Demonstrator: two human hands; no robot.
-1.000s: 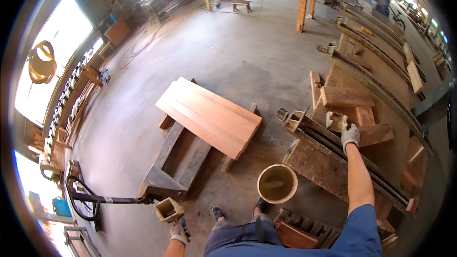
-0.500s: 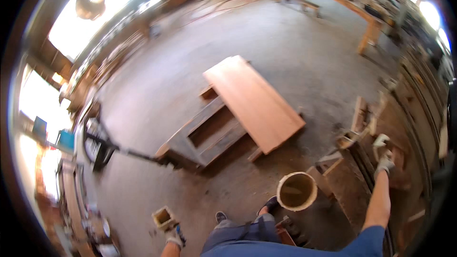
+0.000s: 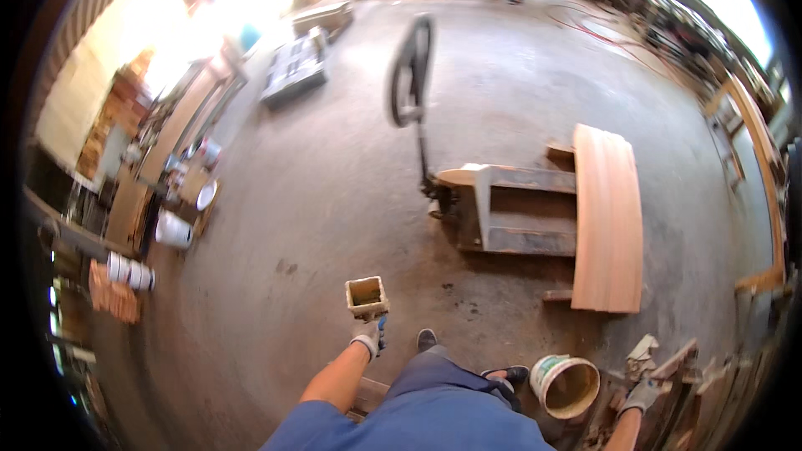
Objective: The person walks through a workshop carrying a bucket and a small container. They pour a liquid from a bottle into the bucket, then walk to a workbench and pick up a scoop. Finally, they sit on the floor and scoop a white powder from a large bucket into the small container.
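Observation:
My left hand (image 3: pixel 366 338), in a pale glove, is closed on a square, cream-coloured open-topped container (image 3: pixel 366 294); a bit of blue shows beside the fingers. The container is held out over the floor, its inside tan. At the lower right my gloved right hand (image 3: pixel 642 396) is low among wood scraps, fingers curled; what they grip is unclear. Just beyond it is a crumpled-looking whitish piece (image 3: pixel 642 352). A round white bucket (image 3: pixel 551 388) with tan residue inside stands between my feet and that hand.
Ahead, a pallet jack (image 3: pixel 535 240) with an upright handle (image 3: pixel 411 75) bears a reddish wooden panel (image 3: pixel 608 217) across its forks. Wood scraps (image 3: pixel 681 359) line the right. A wooden table frame (image 3: pixel 764 200) stands far right; buckets (image 3: pixel 173 230) and boards are at left.
My view has swung left, so the pallet jack and panel appear further right. The left hand has raised the container forward. The right hand stays by the wood scraps.

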